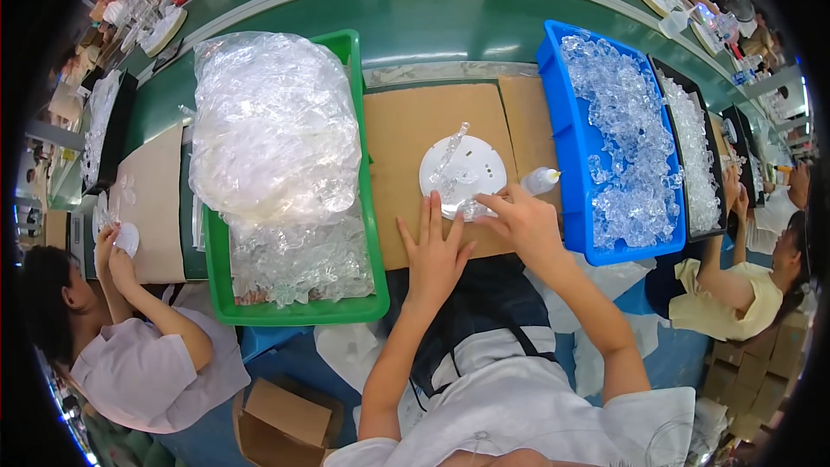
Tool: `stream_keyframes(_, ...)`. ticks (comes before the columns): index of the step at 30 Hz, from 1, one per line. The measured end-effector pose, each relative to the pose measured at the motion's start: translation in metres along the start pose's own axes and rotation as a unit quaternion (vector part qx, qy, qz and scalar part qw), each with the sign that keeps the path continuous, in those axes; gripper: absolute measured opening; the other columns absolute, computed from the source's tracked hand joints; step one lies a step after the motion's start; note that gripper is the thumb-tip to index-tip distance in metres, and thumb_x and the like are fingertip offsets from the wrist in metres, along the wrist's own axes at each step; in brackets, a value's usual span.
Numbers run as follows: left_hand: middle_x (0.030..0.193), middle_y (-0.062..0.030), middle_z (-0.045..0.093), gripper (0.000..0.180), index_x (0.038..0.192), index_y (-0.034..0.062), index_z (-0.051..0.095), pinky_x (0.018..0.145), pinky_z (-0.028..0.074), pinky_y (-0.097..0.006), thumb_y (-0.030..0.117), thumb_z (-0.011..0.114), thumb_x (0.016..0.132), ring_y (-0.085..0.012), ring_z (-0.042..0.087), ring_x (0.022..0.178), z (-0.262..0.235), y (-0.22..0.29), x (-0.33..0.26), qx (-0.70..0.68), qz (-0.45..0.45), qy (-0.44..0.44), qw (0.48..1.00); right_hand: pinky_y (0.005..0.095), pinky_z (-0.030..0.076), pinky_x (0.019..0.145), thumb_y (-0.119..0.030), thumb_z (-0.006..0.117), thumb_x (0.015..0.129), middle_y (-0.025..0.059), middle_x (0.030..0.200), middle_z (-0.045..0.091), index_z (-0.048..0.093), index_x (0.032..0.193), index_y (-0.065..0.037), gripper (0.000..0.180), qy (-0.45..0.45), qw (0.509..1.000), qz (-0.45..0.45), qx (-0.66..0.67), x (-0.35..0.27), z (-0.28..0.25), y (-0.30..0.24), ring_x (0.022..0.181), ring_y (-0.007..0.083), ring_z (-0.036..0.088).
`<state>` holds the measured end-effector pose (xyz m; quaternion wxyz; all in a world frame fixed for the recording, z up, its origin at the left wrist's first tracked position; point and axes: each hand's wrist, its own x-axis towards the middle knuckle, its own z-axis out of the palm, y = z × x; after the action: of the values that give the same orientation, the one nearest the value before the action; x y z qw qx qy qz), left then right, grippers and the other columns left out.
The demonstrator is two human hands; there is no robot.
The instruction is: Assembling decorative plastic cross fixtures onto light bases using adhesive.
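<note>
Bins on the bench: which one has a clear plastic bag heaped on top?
The green bin, left of the left hand. A bulging clear bag sits on its contents. The blue bin and black tray to the right hold loose clear pieces, uncovered.

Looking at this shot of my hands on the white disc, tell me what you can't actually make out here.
Head view, the only one:
- Whether the right hand pinches a clear piece: fingertips and the glassy parts on the white disc blur together.
- Lower contents of the green bin: covered by a crumpled clear plastic bag.
- Single pieces in the blue bin: too small and transparent.
- What lies under the left hand: the palm hides the cardboard.
</note>
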<state>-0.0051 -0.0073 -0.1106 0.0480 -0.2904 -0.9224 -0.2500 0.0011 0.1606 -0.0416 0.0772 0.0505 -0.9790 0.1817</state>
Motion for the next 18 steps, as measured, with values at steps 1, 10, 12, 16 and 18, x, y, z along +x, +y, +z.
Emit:
stream_keyframes(1,0.146,-0.0252,0.024,0.047,0.122,0.0069,0.056,0.101,0.015,-0.069,0.034,0.062,0.083,-0.0373,0.024,0.136,0.0,0.0,0.0,-0.006,0.002,0.006,1.0,0.032,0.049,0.056,-0.019,0.072,0.074,0.0063,0.08,0.059,0.067,0.096,-0.014,0.023,0.03,0.999,-0.013,0.005,0.0,0.004,0.003,0.067,0.0224,0.063)
stream_keyframes(10,0.146,-0.0247,0.025,0.049,0.122,0.0072,0.055,0.102,0.015,-0.067,0.034,0.063,0.082,-0.0364,0.025,0.136,-0.002,0.0,-0.003,0.0,-0.009,0.002,1.0,0.0333,0.05,0.067,-0.008,0.068,0.075,0.0089,0.092,0.06,0.07,0.099,-0.015,0.025,0.04,0.996,-0.058,0.056,0.019,0.012,0.013,0.079,0.0239,0.062)
stream_keyframes(12,0.146,-0.0247,0.024,0.049,0.123,0.0073,0.055,0.103,0.015,-0.067,0.034,0.063,0.082,-0.0362,0.024,0.136,-0.003,0.0,-0.003,0.004,-0.012,-0.002,1.0,0.0336,0.05,0.068,-0.008,0.068,0.075,0.0089,0.092,0.06,0.07,0.098,-0.015,0.024,0.024,0.994,-0.078,0.069,0.021,0.012,0.017,0.081,0.0239,0.061)
stream_keyframes(16,0.146,-0.0249,0.024,0.053,0.126,0.0077,0.051,0.104,0.014,-0.065,0.035,0.063,0.083,-0.0364,0.024,0.136,-0.002,-0.001,-0.003,0.008,-0.008,-0.003,1.0,0.0334,0.05,0.07,-0.007,0.067,0.075,0.0085,0.092,0.06,0.071,0.096,-0.015,0.023,0.001,0.995,-0.028,0.095,0.017,0.017,0.011,0.083,0.0236,0.061)
stream_keyframes(18,0.147,-0.0249,0.024,0.056,0.131,0.0099,0.047,0.104,0.014,-0.065,0.035,0.063,0.083,-0.0364,0.024,0.137,-0.003,0.0,-0.003,-0.007,-0.01,0.002,1.0,0.0334,0.05,0.07,-0.006,0.067,0.075,0.0084,0.093,0.06,0.071,0.096,-0.016,0.023,0.018,0.995,-0.008,0.094,0.014,0.018,0.009,0.084,0.0236,0.061)
